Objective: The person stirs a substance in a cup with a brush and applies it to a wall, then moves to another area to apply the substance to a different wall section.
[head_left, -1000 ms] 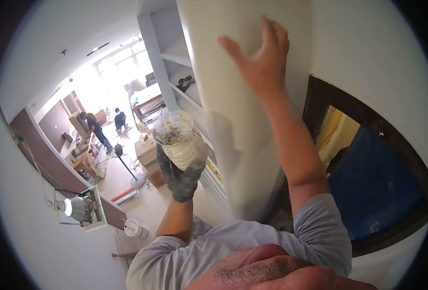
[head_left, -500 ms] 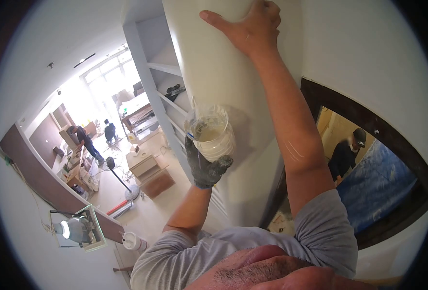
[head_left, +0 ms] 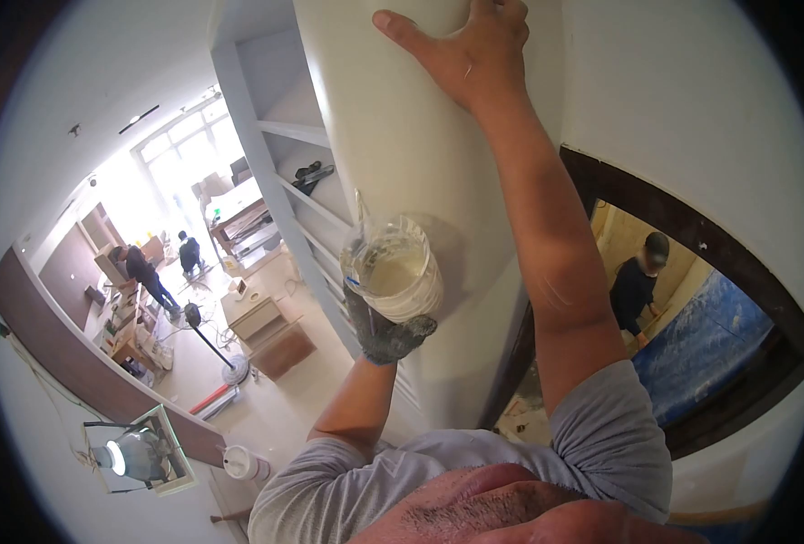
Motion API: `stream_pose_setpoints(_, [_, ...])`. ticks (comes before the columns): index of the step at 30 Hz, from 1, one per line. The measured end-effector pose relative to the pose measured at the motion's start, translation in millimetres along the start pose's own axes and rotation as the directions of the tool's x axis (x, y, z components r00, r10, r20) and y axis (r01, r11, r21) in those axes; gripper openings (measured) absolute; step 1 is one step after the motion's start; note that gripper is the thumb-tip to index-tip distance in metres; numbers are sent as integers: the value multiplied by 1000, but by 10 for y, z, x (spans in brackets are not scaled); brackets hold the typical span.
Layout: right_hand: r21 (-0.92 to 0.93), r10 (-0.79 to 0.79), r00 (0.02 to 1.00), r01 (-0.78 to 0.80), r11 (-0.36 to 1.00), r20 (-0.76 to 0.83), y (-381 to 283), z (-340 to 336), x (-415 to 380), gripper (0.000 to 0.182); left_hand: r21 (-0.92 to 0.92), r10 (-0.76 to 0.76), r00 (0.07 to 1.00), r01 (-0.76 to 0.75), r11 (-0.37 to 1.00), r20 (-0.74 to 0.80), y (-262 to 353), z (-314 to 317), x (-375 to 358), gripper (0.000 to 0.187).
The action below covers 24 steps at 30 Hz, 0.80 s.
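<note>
My left hand (head_left: 388,337), in a dark grey glove, is wrapped round the lower side of a clear plastic tub (head_left: 417,288). Pale cream paint (head_left: 400,272) lies in the tub, and smears coat its inner wall. A thin, pale handle-like piece (head_left: 360,210) stands up at the tub's left rim. Bare and raised, my right hand (head_left: 474,56) is against the smooth cream curved wall (head_left: 402,136). Its thumb is stretched out to the left; the other fingers are bent near the top edge and partly out of view.
A shelf unit (head_left: 261,136) adjoins the curved wall. On the right, a person (head_left: 638,288) shows through a dark-framed opening (head_left: 692,213) beside blue sheeting (head_left: 706,354). Two people (head_left: 151,276) work far left near boxes (head_left: 261,317). A lit lamp (head_left: 134,456) and white bucket (head_left: 243,464) are lower left.
The tub and my left hand have moved slightly down. My right hand stays about where it was on the wall. The person in the opening has turned and shifted slightly.
</note>
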State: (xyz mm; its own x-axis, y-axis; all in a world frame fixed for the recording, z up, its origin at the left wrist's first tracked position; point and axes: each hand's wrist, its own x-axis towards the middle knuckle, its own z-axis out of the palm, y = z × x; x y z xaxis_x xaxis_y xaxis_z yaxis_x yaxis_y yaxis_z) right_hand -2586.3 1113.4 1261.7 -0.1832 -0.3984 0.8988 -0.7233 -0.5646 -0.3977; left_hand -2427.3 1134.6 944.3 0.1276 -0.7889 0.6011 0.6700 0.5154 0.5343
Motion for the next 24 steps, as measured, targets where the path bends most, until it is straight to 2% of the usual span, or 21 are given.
stream_pose_setpoints(1, [4,-6,1000,6,1000,-4,-1,1,-4,127,-111,-15,998,21,994,55,65,54,-24,95])
stream_pose_setpoints(3, [14,-18,1000,18,1000,-11,2,10,-11,126,-152,66,988,-44,987,142,94,103,-27,73])
stream_pose_setpoints(4, [3,-30,999,30,1000,-16,20,32,0,125,-89,153,972,-139,986,179,63,102,-25,62])
stream_pose_setpoints(6, [-20,-56,998,55,998,-26,58,79,28,124,-208,138,976,-102,973,167,21,45,-9,53])
stream_pose_setpoints(7, [-13,-54,998,54,998,-20,62,79,23,124,-385,30,991,24,923,133,10,-31,7,52])
stream_pose_setpoints(9, [2,-51,999,51,999,-10,22,36,-1,122,-565,-80,987,148,811,143,-37,-110,42,50])
stream_pose_setpoints(17, [13,-70,997,70,997,-30,50,85,10,117,-615,-63,976,182,767,211,-9,-18,47,51])
stream_pose_setpoints(22, [35,-72,997,73,997,-31,18,55,-28,115,-483,-37,992,90,871,118,-79,-136,35,54])
stream_pose_setpoints(24, [26,-91,995,92,995,-48,62,113,-14,115,-530,-57,985,135,837,160,-53,-108,47,54])
